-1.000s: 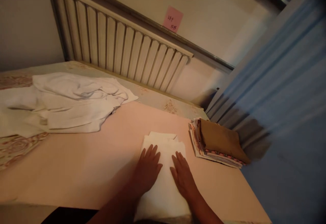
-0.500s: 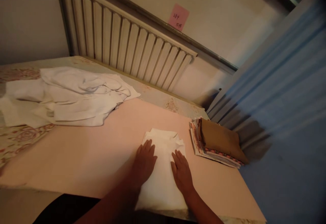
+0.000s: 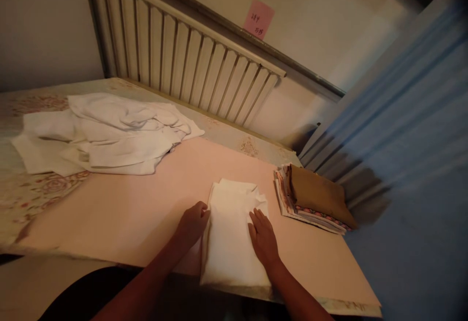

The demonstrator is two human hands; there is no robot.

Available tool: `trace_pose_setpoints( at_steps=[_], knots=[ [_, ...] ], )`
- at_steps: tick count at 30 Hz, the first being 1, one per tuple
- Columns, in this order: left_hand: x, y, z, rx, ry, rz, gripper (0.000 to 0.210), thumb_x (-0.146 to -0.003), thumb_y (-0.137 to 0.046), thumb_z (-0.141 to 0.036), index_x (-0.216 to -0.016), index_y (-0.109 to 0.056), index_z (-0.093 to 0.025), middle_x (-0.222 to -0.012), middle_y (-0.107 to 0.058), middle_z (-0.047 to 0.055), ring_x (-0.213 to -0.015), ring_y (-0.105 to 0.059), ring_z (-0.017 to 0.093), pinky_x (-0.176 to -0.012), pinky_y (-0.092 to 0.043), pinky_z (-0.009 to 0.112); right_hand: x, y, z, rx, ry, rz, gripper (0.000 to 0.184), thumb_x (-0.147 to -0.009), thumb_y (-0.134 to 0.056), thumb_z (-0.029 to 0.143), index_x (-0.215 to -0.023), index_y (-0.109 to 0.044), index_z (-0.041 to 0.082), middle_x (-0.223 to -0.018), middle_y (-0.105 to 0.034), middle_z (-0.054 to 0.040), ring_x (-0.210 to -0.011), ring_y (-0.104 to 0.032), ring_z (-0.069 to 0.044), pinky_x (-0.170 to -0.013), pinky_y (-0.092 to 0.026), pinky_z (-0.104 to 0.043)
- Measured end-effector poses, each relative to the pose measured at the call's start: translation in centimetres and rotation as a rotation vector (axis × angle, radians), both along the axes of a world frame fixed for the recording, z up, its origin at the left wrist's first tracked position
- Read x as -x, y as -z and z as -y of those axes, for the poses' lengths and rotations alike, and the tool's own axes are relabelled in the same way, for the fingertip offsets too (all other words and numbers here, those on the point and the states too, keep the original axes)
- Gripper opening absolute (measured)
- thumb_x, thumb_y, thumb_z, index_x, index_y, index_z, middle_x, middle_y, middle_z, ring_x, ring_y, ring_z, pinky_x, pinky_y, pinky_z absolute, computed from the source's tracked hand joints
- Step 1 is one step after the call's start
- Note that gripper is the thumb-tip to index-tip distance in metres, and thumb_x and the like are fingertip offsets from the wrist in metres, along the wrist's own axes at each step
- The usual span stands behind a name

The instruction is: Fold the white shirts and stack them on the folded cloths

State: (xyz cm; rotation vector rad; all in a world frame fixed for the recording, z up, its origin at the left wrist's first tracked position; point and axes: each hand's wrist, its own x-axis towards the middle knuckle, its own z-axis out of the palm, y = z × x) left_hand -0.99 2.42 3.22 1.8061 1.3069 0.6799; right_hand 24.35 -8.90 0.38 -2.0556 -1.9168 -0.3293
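A folded white garment [image 3: 234,233] lies lengthwise in front of me on the pink board, its near end at the table's front edge. My left hand [image 3: 194,221] is at its left side, fingers curled together with the tips at the garment's edge. It appears to pinch that edge, though the fingertips are partly hidden. My right hand [image 3: 263,236] rests flat on the garment's right side, fingers stretched out and slightly apart. Small wrinkled folds show at the far right corner of the garment.
White clothes [image 3: 120,136] lie loosely heaped at the back left. A stack of folded cloths [image 3: 318,194], brown on top, sits to the right beside a blue curtain [image 3: 409,189]. The pink board [image 3: 139,218] covers a floral tablecloth [image 3: 54,184]. Behind stands a radiator [image 3: 183,63].
My left hand has slid left off the garment's top to its left edge, and its fingers have curled in. My right hand still lies flat on the garment. The view has shifted slightly.
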Motion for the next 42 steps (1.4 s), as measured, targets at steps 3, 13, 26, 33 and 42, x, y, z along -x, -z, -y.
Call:
trace_pose_setpoints(
  at_steps=[3,13,26,33,42],
  knots=[
    [0.3,0.1,0.1,0.036,0.018,-0.001,0.013,-0.083,-0.046,-0.024,-0.085,-0.058,-0.019,-0.067,-0.06,-0.001,-0.061,-0.055,0.012,-0.06,-0.037,0.025,0.0,0.1,0.0,-0.019,-0.007,-0.001,0.04,-0.096,-0.038,0.031,-0.129,-0.055,0.018,-0.139,-0.05,-0.0096,-0.133,-0.04,-0.024,-0.108,-0.036,-0.045],
    [-1.5,-2.4,4.8,-0.384,0.128,-0.129,0.031,-0.088,-0.04,-0.019,-0.114,-0.056,-0.016,-0.112,-0.064,0.011,-0.106,-0.058,0.021,-0.094,-0.045,0.036,0.1,-0.1,0.0,-0.019,-0.007,0.0,0.039,-0.096,-0.039,0.029,-0.129,-0.055,0.016,-0.139,-0.05,-0.0105,-0.133,-0.041,-0.024,-0.109,-0.035,-0.045],
    [-3.5,1.4,9.1,-0.584,0.629,-0.283,0.061,-0.084,-0.055,-0.034,-0.142,-0.036,-0.026,-0.153,-0.028,0.007,-0.141,-0.024,0.031,-0.112,-0.024,0.054,0.2,-0.5,0.0,0.015,0.001,-0.008,0.04,-0.096,-0.039,0.028,-0.131,-0.053,0.017,-0.14,-0.048,-0.01,-0.134,-0.038,-0.024,-0.11,-0.034,-0.047],
    [-3.8,3.1,8.8,-0.624,0.575,-0.297,0.067,-0.084,-0.057,-0.037,-0.145,-0.031,-0.027,-0.155,-0.025,0.006,-0.143,-0.02,0.029,-0.115,-0.02,0.052,0.3,-0.5,0.1,0.034,0.012,-0.007,0.041,-0.096,-0.038,0.028,-0.133,-0.051,0.016,-0.143,-0.045,-0.0099,-0.136,-0.035,-0.024,-0.111,-0.032,-0.047],
    [-4.5,2.6,4.6,-0.536,0.387,-0.346,0.059,-0.088,-0.047,-0.046,-0.14,-0.041,-0.019,-0.151,-0.033,0.01,-0.142,-0.023,0.028,-0.115,-0.019,0.051,0.3,-0.6,0.1,-0.013,-0.006,-0.016,0.039,-0.096,-0.039,0.028,-0.131,-0.054,0.018,-0.141,-0.048,-0.0096,-0.135,-0.038,-0.024,-0.11,-0.034,-0.047]
  ],
)
